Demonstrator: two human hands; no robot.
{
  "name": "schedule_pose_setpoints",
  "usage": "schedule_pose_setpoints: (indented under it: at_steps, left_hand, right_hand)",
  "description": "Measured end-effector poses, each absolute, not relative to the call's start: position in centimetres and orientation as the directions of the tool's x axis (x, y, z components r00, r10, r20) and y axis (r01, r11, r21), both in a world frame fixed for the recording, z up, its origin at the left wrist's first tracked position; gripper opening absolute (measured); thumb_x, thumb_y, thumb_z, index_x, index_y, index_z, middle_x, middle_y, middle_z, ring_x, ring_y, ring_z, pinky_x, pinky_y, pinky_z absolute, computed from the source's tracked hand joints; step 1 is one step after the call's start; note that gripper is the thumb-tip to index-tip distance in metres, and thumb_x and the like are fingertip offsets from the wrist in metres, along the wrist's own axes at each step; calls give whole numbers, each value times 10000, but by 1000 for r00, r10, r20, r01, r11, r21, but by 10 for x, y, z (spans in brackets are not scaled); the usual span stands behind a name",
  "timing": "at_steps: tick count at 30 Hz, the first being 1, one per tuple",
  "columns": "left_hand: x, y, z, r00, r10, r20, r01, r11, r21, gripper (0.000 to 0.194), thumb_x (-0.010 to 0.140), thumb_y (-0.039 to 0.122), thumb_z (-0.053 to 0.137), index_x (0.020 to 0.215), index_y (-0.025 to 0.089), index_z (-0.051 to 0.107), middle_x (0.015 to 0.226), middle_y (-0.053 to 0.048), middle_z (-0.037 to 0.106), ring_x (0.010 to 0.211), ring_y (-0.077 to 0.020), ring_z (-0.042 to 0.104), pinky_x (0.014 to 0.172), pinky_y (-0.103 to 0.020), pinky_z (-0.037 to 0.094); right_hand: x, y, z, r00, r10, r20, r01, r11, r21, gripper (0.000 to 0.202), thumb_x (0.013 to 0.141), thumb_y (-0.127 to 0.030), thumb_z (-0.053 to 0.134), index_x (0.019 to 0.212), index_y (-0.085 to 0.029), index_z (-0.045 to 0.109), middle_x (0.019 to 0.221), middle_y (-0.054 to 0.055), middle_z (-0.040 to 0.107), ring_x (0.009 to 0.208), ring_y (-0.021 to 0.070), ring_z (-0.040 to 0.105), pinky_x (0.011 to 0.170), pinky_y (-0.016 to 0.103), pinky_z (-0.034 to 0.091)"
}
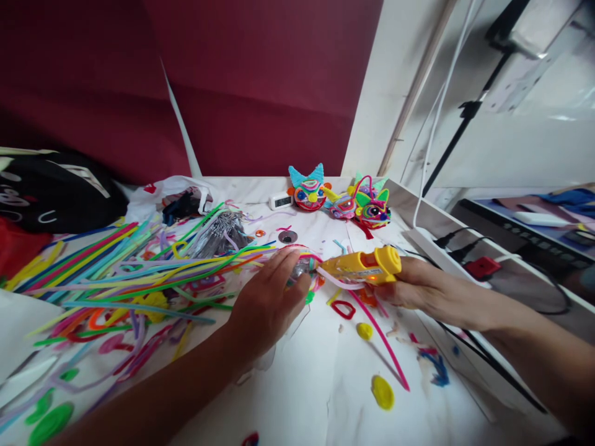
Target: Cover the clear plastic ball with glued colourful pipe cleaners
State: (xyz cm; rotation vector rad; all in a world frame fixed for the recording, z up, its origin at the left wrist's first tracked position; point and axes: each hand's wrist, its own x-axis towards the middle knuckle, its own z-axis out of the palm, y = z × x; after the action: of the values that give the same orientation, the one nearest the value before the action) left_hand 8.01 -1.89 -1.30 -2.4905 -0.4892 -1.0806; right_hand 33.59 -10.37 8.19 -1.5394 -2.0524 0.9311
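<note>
A yellow glue gun (360, 266) is gripped in my right hand (413, 284), its nozzle pointing left. My left hand (272, 296) is closed on a small roundish craft piece (304, 266), mostly hidden behind the fingers. The nozzle meets or nearly meets the piece; I cannot tell whether they touch. A pale pipe cleaner runs from the piece under the gun. Below the gun, a pink pipe cleaner (381, 341) slants across the white table (288, 402). A red pipe-cleaner loop (343, 309) and a yellow coil (365, 331) lie close by.
Loose pipe cleaners (139, 279) in many colours cover the left side. At the back stand a small white digital timer (281, 201) and several pipe-cleaner animal heads, one with blue ears (309, 189). A power strip (441, 260) with cables lines the right edge. A black bag (60, 192) lies far left.
</note>
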Motion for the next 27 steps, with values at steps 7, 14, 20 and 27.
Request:
schedule_pose_setpoints:
  at_steps: [7,14,20,27]
  left_hand:
    - [80,-18,-14,650,222,727,459,-877,-143,217,913,151,559,1123,133,509,1302,-229,602,1315,-325,549,1040,-487,546]
    - [80,-17,-15,616,199,762,439,-890,-122,262,908,139,571,1152,154,477,1277,-202,621,1312,-311,555,1031,-487,557]
    - [80,-17,-14,625,206,753,437,-892,-118,268,907,132,566,1164,132,489,1272,-207,628,1314,-305,552,1033,-480,554]
    - [81,-17,-14,631,268,728,483,-870,-99,194,899,132,572,1091,128,539,1274,-191,636,1296,-284,570,1067,-446,532]
  right_hand:
    - [337,-104,82,-347,937,-35,683,227,-694,270,880,-406,485,765,-187,591,724,12,557,630,152,510,588,270,475]
    - [338,-106,79,-363,930,-58,712,236,-662,304,914,-410,480,799,-190,656,760,29,617,721,183,576,643,279,517]
    - [334,-104,80,-383,922,-61,705,249,-664,244,910,-342,454,917,-192,646,882,36,659,789,194,606,730,300,536]
    - [336,-103,76,-332,941,-72,733,209,-647,303,900,-420,441,774,-191,594,780,45,603,715,197,575,634,308,513]
